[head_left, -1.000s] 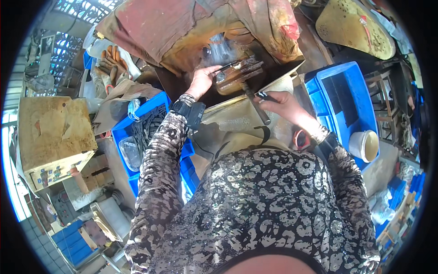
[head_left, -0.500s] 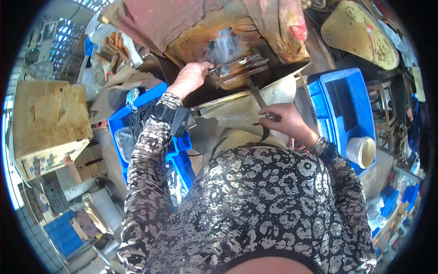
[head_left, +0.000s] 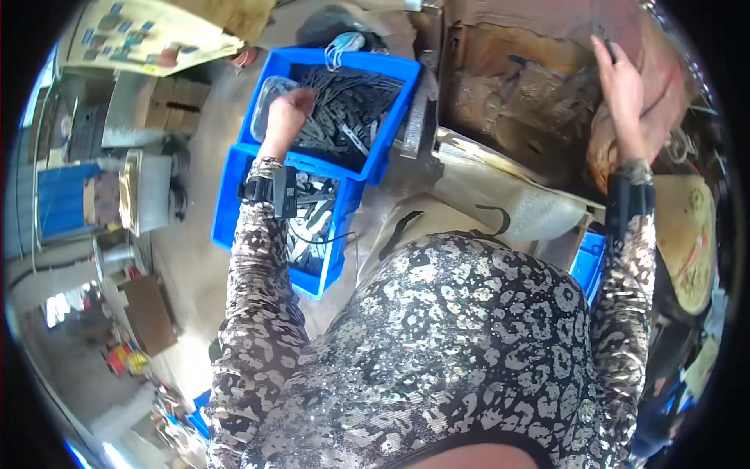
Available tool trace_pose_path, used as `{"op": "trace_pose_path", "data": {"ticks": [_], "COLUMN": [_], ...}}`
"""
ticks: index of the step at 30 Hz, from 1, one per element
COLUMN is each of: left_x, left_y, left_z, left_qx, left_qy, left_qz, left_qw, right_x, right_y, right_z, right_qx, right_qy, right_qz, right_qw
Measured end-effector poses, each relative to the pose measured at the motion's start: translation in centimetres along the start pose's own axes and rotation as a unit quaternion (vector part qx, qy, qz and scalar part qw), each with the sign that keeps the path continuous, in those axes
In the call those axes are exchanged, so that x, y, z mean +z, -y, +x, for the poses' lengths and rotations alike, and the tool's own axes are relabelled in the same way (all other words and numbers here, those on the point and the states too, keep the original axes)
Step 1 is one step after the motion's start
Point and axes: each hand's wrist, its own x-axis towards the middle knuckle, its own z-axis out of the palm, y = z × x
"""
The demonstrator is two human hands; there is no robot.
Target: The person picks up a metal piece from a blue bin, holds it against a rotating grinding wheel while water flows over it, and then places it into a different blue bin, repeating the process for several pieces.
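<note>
My left hand (head_left: pixel 291 116) is over the upper blue bin (head_left: pixel 405 94), its fingers curled beside a clear plastic tub (head_left: pixel 269 98). Whatever it may hold is hidden. Beneath it the bin is filled with dark, flat metal strips (head_left: pixel 348 117). At the upper right, my right hand (head_left: pixel 621 86) reaches along the reddish cloth cover (head_left: pixel 547 23) of a machine. A slim dark piece (head_left: pixel 610 51) shows between its fingers, blurred and too small to name.
Below the upper bin stands a second blue bin (head_left: pixel 334 270) with paler metal strips. A wet, rust-brown machine basin (head_left: pixel 531 117) lies between my arms. A light face mask (head_left: pixel 344 48) hangs on the bin's rim. A yellowish pitted board (head_left: pixel 687 234) is at the right.
The view has swung left. My left hand has moved from the machine basin to the bin of dark strips. My right hand has moved from the basin's front to the cloth cover.
</note>
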Motion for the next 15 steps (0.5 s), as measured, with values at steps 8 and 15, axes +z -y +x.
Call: {"op": "trace_pose_path", "data": {"ticks": [8,15], "left_x": [7.3,12.3], "left_y": [5.8,4.7], "left_z": [-2.4,-0.4], "left_qx": [-0.087,-0.106], "left_qy": [0.056,0.123], "left_qz": [-0.012,0.185], "left_qw": [0.995,0.969], "right_x": [1.8,1.4], "right_y": [-2.2,-1.6], "right_z": [6.8,5.8], "right_qx": [0.045,0.074], "right_qy": [0.079,0.102], "right_qz": [-0.029,0.035], "right_qw": [0.995,0.991]}}
